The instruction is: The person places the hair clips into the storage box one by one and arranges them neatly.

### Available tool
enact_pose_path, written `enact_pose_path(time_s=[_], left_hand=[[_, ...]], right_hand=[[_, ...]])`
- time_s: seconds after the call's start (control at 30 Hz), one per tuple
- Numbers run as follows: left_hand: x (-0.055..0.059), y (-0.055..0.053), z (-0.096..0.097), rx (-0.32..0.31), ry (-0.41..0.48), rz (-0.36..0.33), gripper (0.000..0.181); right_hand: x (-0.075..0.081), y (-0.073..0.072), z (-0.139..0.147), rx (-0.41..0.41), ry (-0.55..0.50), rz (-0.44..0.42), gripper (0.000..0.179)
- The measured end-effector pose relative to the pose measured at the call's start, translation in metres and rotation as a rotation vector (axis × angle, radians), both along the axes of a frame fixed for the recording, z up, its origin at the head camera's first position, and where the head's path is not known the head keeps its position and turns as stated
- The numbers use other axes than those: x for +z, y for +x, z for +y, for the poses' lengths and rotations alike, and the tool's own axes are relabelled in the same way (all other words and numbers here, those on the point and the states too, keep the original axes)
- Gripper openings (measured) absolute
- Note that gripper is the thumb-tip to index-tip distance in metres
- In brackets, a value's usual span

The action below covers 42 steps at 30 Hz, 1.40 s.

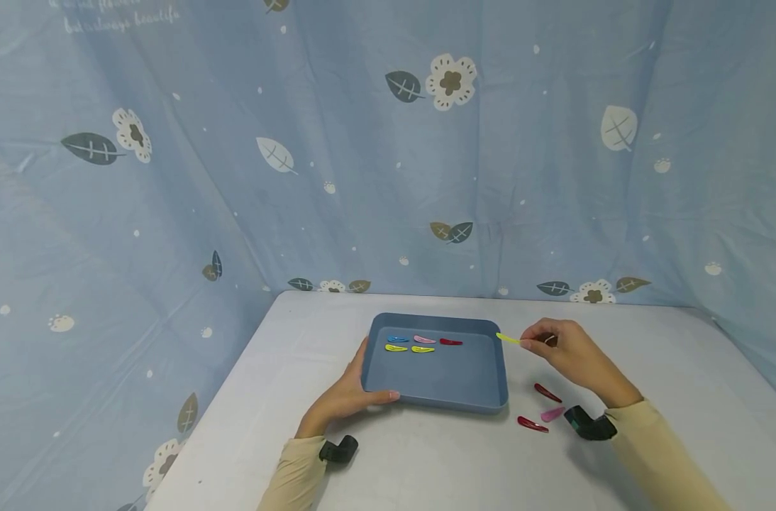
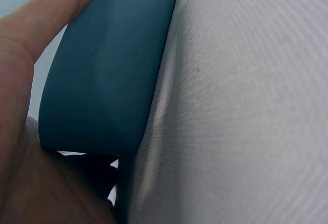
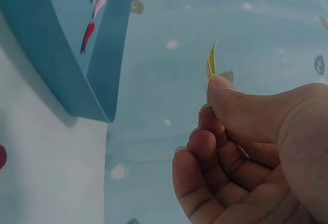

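Note:
My right hand (image 1: 569,353) pinches a yellow snap hair clip (image 1: 507,338) between thumb and fingertips, just beyond the right rim of a blue-grey tray (image 1: 452,383). In the right wrist view the clip (image 3: 211,60) points up from the thumb tip. My left hand (image 1: 350,390) grips the tray's near left corner, its thumb along the front rim and fingers along the left side. Inside the tray, a blue clip (image 1: 397,339), a pink clip (image 1: 424,339) and a red clip (image 1: 451,342) form a row. Below them lie two yellow clips (image 1: 396,348).
On the white table (image 1: 426,461), right of the tray, lie a dark red clip (image 1: 547,392), a pink-purple clip (image 1: 552,414) and another red clip (image 1: 532,424). A blue patterned cloth (image 1: 362,177) hangs behind the table and along its left side.

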<state>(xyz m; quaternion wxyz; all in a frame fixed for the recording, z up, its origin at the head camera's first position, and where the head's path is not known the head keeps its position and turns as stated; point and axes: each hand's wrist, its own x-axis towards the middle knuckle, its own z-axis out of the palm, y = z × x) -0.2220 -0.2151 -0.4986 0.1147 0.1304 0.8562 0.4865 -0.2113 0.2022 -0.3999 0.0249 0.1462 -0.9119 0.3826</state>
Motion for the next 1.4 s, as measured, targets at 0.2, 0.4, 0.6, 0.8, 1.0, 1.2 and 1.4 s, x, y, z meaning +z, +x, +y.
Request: enact_pose_path(time_s=[0.2, 0.4, 0.6, 0.8, 1.0, 1.2, 1.4], left_hand=[[0.001, 0.000, 0.000, 0.007, -0.010, 0.002, 0.137], [-0.001, -0.001, 0.000, -0.008, -0.002, 0.017, 0.137], [-0.003, -0.001, -0.001, -0.015, 0.000, 0.026, 0.136], [-0.002, -0.001, -0.001, -0.010, 0.001, 0.024, 0.136], [-0.002, -0.001, 0.000, -0.003, -0.008, 0.018, 0.137], [-0.002, -0.001, 0.000, 0.002, -0.011, 0.013, 0.136], [-0.002, -0.001, 0.000, -0.003, -0.004, 0.016, 0.134]], right_hand=[[0.001, -0.007, -0.007, 0.013, 0.001, 0.003, 0.012], [0.000, -0.015, -0.015, 0.018, -0.006, 0.007, 0.012], [-0.003, -0.021, -0.022, 0.018, -0.018, -0.020, 0.013], [-0.005, -0.026, -0.029, 0.021, -0.043, -0.044, 0.017], [-0.008, -0.031, -0.035, 0.023, -0.050, -0.047, 0.016], [-0.014, -0.038, -0.039, 0.037, -0.067, -0.046, 0.014], [-0.018, -0.046, -0.045, 0.043, -0.071, -0.041, 0.014]])
